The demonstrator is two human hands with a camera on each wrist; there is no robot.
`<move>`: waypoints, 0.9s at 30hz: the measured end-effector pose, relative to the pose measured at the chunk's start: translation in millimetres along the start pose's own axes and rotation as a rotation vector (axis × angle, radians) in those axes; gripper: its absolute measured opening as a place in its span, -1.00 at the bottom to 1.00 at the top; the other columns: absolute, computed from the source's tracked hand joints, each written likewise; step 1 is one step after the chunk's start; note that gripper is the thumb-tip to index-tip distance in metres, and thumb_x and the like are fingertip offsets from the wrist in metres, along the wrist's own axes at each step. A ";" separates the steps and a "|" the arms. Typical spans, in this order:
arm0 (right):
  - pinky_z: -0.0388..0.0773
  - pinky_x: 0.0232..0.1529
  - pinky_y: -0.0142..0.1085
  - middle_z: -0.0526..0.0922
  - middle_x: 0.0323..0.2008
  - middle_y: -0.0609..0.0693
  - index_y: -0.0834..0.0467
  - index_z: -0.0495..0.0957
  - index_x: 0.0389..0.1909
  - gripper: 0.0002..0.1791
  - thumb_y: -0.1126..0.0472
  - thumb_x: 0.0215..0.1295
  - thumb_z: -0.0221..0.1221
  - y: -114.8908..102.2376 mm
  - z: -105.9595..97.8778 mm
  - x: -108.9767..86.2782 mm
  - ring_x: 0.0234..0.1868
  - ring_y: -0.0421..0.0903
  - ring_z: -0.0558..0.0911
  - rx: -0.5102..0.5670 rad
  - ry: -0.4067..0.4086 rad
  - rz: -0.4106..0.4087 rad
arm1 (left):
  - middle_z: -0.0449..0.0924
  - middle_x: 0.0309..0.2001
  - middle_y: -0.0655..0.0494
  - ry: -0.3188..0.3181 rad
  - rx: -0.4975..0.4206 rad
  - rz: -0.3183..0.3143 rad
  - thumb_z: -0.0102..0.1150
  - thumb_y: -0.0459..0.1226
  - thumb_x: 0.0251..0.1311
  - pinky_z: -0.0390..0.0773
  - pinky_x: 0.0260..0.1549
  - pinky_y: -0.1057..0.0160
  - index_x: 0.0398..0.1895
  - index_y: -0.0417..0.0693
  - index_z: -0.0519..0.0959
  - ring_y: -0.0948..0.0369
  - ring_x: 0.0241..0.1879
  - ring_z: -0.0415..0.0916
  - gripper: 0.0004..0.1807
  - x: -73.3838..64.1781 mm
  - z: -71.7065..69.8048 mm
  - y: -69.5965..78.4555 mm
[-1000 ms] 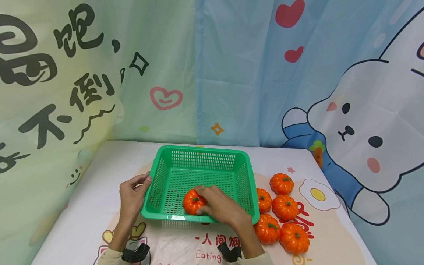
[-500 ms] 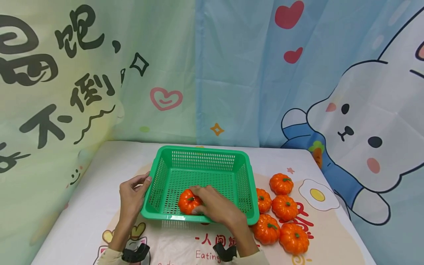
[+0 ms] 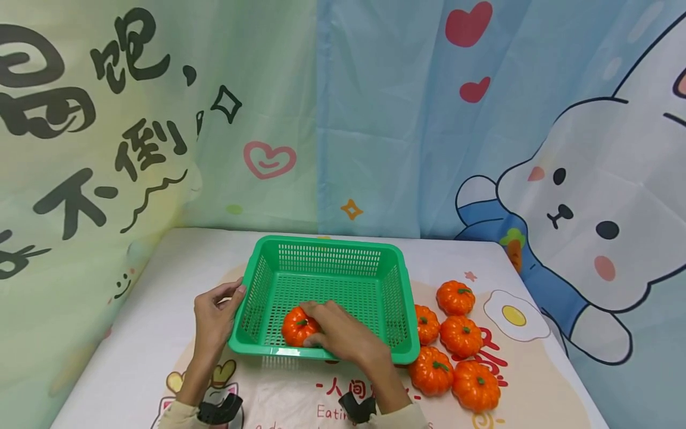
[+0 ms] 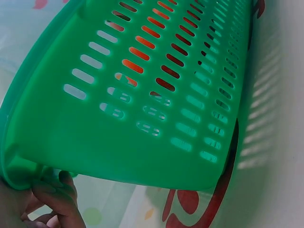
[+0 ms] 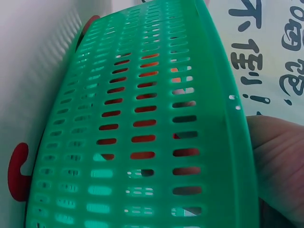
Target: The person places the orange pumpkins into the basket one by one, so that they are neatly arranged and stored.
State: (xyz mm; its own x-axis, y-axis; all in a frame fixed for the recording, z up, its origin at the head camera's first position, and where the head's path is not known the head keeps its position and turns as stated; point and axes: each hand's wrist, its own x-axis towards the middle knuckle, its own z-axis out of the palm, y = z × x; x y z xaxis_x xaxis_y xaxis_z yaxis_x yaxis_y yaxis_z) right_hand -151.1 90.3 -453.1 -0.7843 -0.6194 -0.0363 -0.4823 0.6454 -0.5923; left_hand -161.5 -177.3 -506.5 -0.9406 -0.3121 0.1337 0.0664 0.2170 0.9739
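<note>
A green plastic basket (image 3: 327, 285) with slotted walls sits on the table. Inside it, near the front wall, is an orange pumpkin (image 3: 296, 327) with a green stem. My right hand (image 3: 343, 331) reaches over the front rim and grips this pumpkin from its right side. My left hand (image 3: 215, 313) pinches the basket's left rim between thumb and fingers. In the left wrist view, fingers (image 4: 59, 199) curl at the rim's corner, and orange shows through the slots. The right wrist view has the basket wall (image 5: 137, 114) in front, with part of my right hand (image 5: 280, 161) beyond the rim.
Several more orange pumpkins lie to the right of the basket, among them a front one (image 3: 476, 386) and a back one (image 3: 455, 297). A printed cloth (image 3: 536, 381) covers the table. Behind it hangs a patterned curtain (image 3: 370, 131).
My right hand has slid left inside the basket, bringing the pumpkin with it toward the front left corner. My left hand and the basket stay where they were.
</note>
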 end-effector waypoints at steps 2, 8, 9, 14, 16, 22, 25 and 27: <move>0.58 -0.13 -0.44 0.69 -0.25 -0.16 0.12 0.62 0.34 -0.47 0.14 0.40 0.46 -0.2 0.8 2.2 -0.25 -0.25 0.53 0.017 -0.004 -0.007 | 0.75 0.02 -0.37 -0.002 0.000 -0.001 0.30 -0.31 0.55 0.70 -0.37 0.51 0.25 -0.32 0.72 0.42 -0.40 0.74 -0.66 0.3 0.2 -0.1; 0.58 -0.12 -0.43 0.69 -0.23 -0.16 0.11 0.62 0.32 -0.49 0.14 0.40 0.46 -0.1 3.5 7.0 -0.23 -0.25 0.52 0.014 -0.004 0.000 | 0.75 0.03 -0.38 -0.003 -0.004 -0.002 0.30 -0.31 0.55 0.71 -0.36 0.51 0.26 -0.32 0.71 0.42 -0.39 0.75 -0.66 0.0 0.6 0.7; 0.58 -0.10 -0.43 0.70 -0.20 -0.15 0.11 0.62 0.34 -0.47 0.14 0.41 0.46 -0.2 3.8 7.5 -0.21 -0.25 0.52 0.010 -0.003 0.001 | 0.75 0.03 -0.38 -0.002 -0.003 0.000 0.30 -0.31 0.55 0.71 -0.37 0.51 0.25 -0.32 0.71 0.42 -0.39 0.75 -0.66 -0.2 0.5 1.0; 0.62 -0.05 -0.41 0.74 -0.09 -0.09 0.12 0.61 0.35 -0.46 0.13 0.41 0.45 0.1 6.3 10.5 -0.15 -0.22 0.56 0.011 0.006 -0.006 | 0.76 0.03 -0.42 0.006 -0.009 0.008 0.30 -0.31 0.54 0.70 -0.38 0.52 0.22 -0.33 0.73 0.43 -0.39 0.75 -0.68 -1.1 0.5 2.6; 0.63 0.00 -0.38 0.74 -0.05 -0.07 0.12 0.60 0.36 -0.45 0.13 0.41 0.46 0.6 7.7 11.2 -0.09 -0.21 0.56 0.010 0.010 -0.002 | 0.76 0.03 -0.43 0.006 -0.018 0.010 0.30 -0.32 0.54 0.70 -0.38 0.52 0.21 -0.33 0.73 0.44 -0.39 0.75 -0.68 -1.3 0.5 2.7; 0.64 -0.02 -0.41 0.78 -0.06 -0.04 0.16 0.63 0.31 -0.48 0.18 0.37 0.48 0.1 9.9 16.8 -0.13 -0.22 0.60 0.034 0.007 -0.036 | 0.76 0.01 -0.45 0.001 -0.041 0.011 0.30 -0.33 0.54 0.70 -0.41 0.50 0.20 -0.34 0.74 0.42 -0.42 0.74 -0.69 -1.6 1.0 2.2; 0.62 -0.09 -0.47 0.78 -0.12 -0.07 0.15 0.65 0.24 -0.53 0.19 0.35 0.49 -0.2 11.5 20.6 -0.21 -0.27 0.60 0.028 -0.001 -0.052 | 0.76 0.02 -0.44 0.000 -0.038 0.007 0.30 -0.33 0.54 0.70 -0.41 0.50 0.21 -0.35 0.73 0.41 -0.41 0.75 -0.68 -1.0 0.6 1.6; 0.60 -0.11 -0.49 0.76 -0.14 -0.10 0.15 0.65 0.23 -0.53 0.18 0.35 0.50 -0.4 12.7 22.4 -0.23 -0.30 0.58 0.017 -0.006 -0.049 | 0.76 0.03 -0.42 0.001 -0.028 0.001 0.30 -0.33 0.54 0.70 -0.40 0.50 0.23 -0.34 0.72 0.41 -0.41 0.75 -0.67 -0.7 0.2 1.1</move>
State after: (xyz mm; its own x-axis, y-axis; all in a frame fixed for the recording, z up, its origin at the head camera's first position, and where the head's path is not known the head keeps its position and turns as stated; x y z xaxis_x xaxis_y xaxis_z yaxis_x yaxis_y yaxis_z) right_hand -163.4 70.4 -463.9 -0.7576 -0.6527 -0.0114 -0.5136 0.6067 -0.6068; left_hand -160.8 -176.6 -505.5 -0.9403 -0.3125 0.1346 0.0763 0.1917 0.9785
